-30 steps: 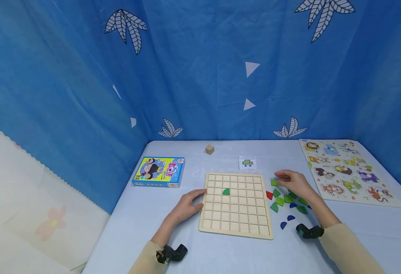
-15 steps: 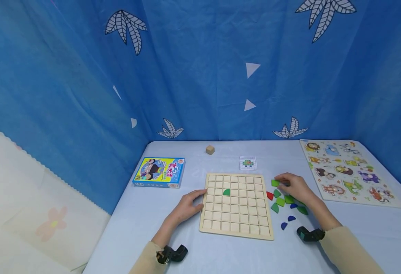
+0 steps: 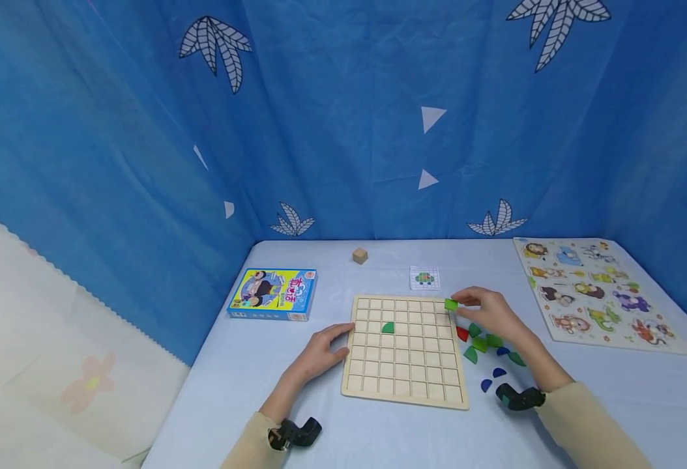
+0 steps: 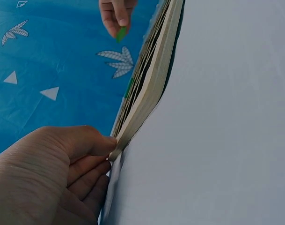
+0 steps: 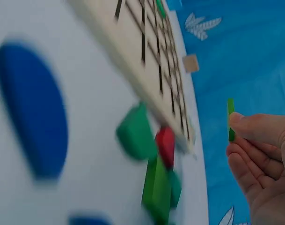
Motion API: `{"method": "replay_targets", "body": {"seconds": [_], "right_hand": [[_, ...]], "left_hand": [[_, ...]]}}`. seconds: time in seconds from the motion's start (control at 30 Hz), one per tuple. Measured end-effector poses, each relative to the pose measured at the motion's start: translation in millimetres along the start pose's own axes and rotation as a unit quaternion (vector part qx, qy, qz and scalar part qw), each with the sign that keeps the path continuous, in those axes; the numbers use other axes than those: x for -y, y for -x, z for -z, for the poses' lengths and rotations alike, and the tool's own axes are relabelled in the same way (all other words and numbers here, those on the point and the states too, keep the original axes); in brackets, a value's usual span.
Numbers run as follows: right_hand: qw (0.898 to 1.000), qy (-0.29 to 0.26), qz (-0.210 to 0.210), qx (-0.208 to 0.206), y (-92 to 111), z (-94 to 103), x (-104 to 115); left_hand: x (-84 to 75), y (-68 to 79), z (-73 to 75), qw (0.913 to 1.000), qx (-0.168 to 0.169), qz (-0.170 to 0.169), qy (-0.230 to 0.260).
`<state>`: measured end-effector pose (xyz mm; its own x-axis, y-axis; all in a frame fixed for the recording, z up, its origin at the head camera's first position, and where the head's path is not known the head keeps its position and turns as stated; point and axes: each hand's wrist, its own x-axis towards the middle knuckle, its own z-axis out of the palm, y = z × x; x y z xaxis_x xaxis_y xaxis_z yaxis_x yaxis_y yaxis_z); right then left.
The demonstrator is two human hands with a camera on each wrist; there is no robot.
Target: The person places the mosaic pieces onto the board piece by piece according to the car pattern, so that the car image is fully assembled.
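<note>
My right hand (image 3: 491, 312) pinches a light green square tile (image 3: 451, 304) between thumb and fingertips, over the far right corner of the wooden grid board (image 3: 402, 400). From the right wrist view, the tile (image 5: 230, 120) appears edge-on, held upright against the blue cloth. A dark green quarter-circle piece (image 3: 388, 327) lies in one cell towards the board's upper left. My left hand (image 3: 319, 352) rests at the board's left edge, thumb and fingers touching the rim with relaxed fingers; the left wrist view has its fingertips right at the edge (image 4: 121, 147).
Right of the board lie several green pieces (image 3: 480, 344), a red piece (image 3: 463, 333) and blue half-circles (image 3: 498, 372). Behind the board are a small pattern card (image 3: 424, 278) and a wooden cube (image 3: 360, 255). A box (image 3: 273, 294) stands left, an animal puzzle board (image 3: 598, 293) right.
My right hand has lifted the light green square from the loose pieces and carried it left to the board's far right corner. The left hand has stayed at the board's edge.
</note>
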<state>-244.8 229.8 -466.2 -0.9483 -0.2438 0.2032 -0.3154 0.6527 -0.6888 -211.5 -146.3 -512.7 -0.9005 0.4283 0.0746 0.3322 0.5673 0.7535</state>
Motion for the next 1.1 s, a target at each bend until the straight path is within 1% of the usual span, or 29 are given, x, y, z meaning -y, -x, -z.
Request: {"method": "replay_targets", "body": {"seconds": [0.1, 0.23, 0.43, 0.6, 0.77, 0.9, 1.1], "right_hand": [[1.0, -0.014, 0.009, 0.012, -2.9, -7.5, 14.5], [0.999, -0.027, 0.013, 0.027, -6.0, -20.4, 26.7], [0.996, -0.054, 0.016, 0.063, -10.3, -38.3, 36.8], [0.993, -0.074, 0.035, 0.088, -10.9, -52.0, 38.3], [0.991, -0.078, 0.036, 0.105, -12.5, -63.3, 40.3], [0.99, -0.072, 0.036, 0.112, -13.7, -68.4, 42.2], [0.991, -0.042, 0.068, 0.112, -15.1, -72.8, 37.4]], "left_hand": [[-1.8, 0.5, 1.2, 1.0, -0.001, -0.005, 0.002], [-3.4, 1.3, 1.3, 0.9999, 0.0, -0.01, 0.007], [-3.0, 1.4, 1.7, 0.9999, -0.002, -0.015, 0.002], [-2.1, 1.2, 1.5, 0.9999, 0.0, -0.015, 0.0], [-2.4, 1.0, 1.0, 1.0, -0.001, -0.007, 0.004], [-2.9, 1.4, 0.2, 1.0, -0.003, 0.001, 0.004], [-4.3, 1.9, 0.5, 1.0, -0.002, 0.008, 0.003]]}}
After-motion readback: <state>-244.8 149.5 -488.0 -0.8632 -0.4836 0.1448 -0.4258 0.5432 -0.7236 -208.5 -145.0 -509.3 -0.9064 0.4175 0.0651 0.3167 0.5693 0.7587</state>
